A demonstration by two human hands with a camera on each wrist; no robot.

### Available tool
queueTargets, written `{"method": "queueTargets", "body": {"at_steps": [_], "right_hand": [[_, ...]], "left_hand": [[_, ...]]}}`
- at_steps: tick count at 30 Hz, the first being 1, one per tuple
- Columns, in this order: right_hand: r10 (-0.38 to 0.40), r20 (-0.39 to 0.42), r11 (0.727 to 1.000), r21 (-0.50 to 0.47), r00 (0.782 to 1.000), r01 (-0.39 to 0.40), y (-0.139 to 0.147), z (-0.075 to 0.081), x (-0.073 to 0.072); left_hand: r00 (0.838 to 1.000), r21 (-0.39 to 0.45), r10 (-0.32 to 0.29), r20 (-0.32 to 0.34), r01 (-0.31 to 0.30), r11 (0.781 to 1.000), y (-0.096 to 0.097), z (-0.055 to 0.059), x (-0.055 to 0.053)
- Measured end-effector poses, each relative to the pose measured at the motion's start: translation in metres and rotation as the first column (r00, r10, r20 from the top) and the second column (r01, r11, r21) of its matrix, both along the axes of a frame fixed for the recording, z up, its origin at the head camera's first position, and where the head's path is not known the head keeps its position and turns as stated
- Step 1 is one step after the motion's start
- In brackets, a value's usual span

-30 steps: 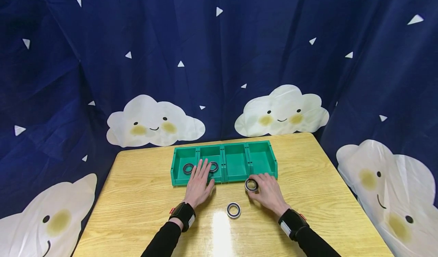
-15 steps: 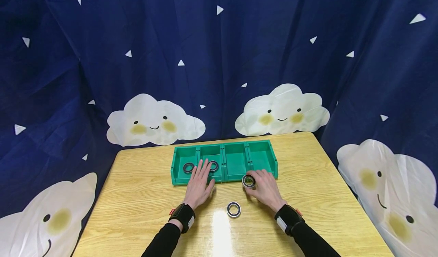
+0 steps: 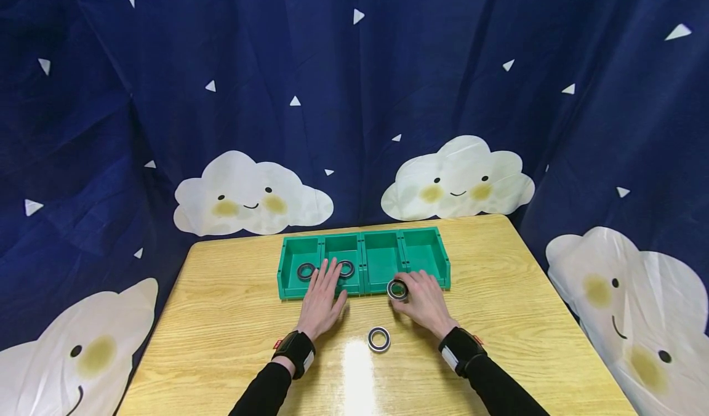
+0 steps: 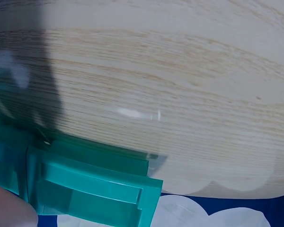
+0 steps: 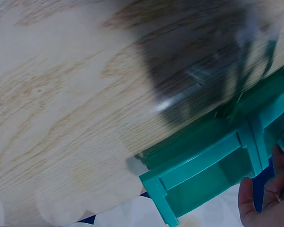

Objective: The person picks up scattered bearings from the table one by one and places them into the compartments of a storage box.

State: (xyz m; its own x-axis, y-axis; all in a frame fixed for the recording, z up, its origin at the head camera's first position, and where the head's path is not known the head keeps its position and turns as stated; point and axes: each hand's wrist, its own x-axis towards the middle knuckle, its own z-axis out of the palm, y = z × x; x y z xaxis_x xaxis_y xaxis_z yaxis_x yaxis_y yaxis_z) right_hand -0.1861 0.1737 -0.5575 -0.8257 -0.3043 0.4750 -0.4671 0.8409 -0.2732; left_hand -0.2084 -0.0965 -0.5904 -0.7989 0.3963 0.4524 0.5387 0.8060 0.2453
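Note:
My right hand (image 3: 423,302) pinches a ball bearing (image 3: 397,290), a metal ring with a dark face, at the front edge of the green bin row (image 3: 382,257), by the third compartment from the left. Fingers straight, my left hand (image 3: 321,299) lies over the front of the two left compartments. One bearing (image 3: 306,271) sits in the leftmost compartment. A second bearing (image 3: 346,269) is in the compartment beside it, partly hidden by the left fingers. Another bearing (image 3: 379,340) lies flat on the table between the wrists. The right wrist view catches some right-hand fingers (image 5: 278,163) by the bins.
The wooden table (image 3: 232,330) carries the bins near its back edge. A dark blue curtain (image 3: 354,84) with white clouds hangs behind and at both sides. Black wrist straps (image 3: 296,349) sit on both arms.
My right hand has shifted a little left and slightly forward with its bearing, from near the fourth compartment to the third. The left hand and the other bearings stay put.

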Motion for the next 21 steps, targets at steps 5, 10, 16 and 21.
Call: {"method": "queueTargets", "body": {"at_steps": [5,10,16,21], "right_hand": [[-0.016,0.004,1.0,0.015,1.0,0.016,-0.005,0.001,-0.003],[-0.014,-0.022,1.0,0.003,1.0,0.014,-0.008,0.003,-0.006],[-0.025,-0.014,1.0,0.019,1.0,0.025,-0.01,0.006,-0.014],[-0.036,0.012,0.999,0.022,0.999,0.036,-0.012,0.009,-0.02]], "left_hand": [[1.0,0.008,0.0,0.021,0.0,1.0,-0.001,0.001,0.002],[1.0,0.026,-0.01,0.017,0.01,1.0,-0.002,0.001,0.003],[0.999,0.045,-0.028,0.018,0.027,0.999,-0.004,0.0,0.007],[0.999,0.071,-0.043,0.028,0.041,0.997,-0.003,-0.002,0.01]]}}
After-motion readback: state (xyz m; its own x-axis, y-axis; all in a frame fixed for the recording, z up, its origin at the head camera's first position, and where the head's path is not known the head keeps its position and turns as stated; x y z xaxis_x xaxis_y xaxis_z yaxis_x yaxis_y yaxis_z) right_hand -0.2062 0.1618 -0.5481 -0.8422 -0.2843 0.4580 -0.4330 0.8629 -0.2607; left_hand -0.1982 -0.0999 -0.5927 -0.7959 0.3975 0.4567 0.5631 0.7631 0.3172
